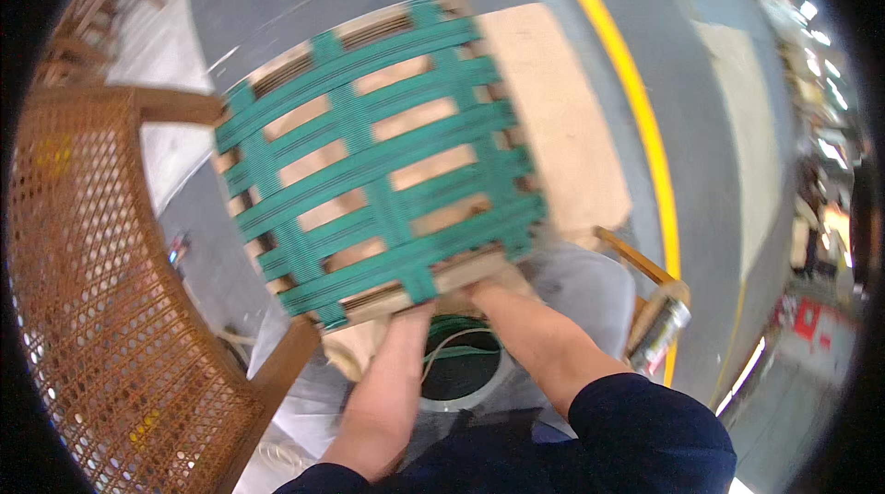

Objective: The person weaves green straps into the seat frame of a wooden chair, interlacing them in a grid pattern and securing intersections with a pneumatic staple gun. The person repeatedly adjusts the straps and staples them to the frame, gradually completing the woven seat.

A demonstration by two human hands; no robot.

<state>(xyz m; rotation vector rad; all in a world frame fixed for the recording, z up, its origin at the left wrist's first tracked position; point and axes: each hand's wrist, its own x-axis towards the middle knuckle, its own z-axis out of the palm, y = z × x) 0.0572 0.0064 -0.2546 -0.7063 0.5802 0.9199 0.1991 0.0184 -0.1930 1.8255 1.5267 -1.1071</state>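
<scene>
Hands point(452, 296) gripping near edge of green-webbed wooden seat frame point(378, 162), yellow floor line point(645, 125) right.

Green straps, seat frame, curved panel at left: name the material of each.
Green straps: woven webbing, probably synthetic, shown by ribbed lengthwise lines and interlacing. Seat frame: pale bare wood, unfinished by its matt look. Curved panel: cane mesh, open holes, in a brown varnished-looking wooden rim.

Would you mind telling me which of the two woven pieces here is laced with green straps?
The wooden frame held at its near edge by both hands, the left hand and right hand. The cane panel on the left is brown mesh.
</scene>
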